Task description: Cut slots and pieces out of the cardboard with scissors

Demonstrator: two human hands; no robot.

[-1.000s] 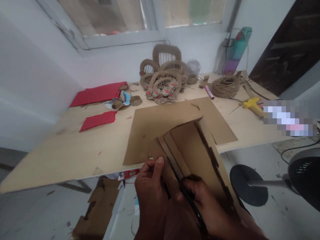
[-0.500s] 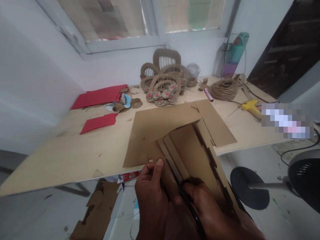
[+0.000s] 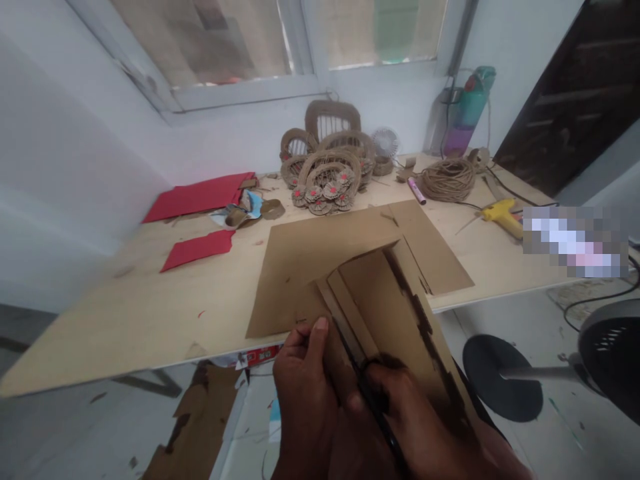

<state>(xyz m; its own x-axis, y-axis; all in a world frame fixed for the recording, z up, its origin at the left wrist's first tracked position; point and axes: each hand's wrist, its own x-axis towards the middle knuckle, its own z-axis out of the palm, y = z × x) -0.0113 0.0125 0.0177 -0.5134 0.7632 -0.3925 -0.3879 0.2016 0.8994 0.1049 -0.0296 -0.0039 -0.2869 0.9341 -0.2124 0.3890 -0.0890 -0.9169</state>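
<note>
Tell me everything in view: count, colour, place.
Table: one, pale, centre.
Window: one, pale frame, back.
Door: one, dark brown, right.
Sheets: multiple, red, table left.
Frames: several, brown, table back.
Fan: one, whitish, beside frames.
Bottle: one, teal-purple, back right.
Coil: one, brown, table right.
Marker: one, pink, beside coil.
Glue gun: one, yellow, table right.
Stand: one, black base, right.
Cardboard: several, brown, table and foreground.
Scissors, apparently: one, black, foreground.
Left hand, right hand: one each, foreground.

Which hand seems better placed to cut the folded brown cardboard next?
Probably the right hand: it grips the black-handled scissors, set against the folded brown cardboard. The left hand pinches the cardboard's left side.
</note>
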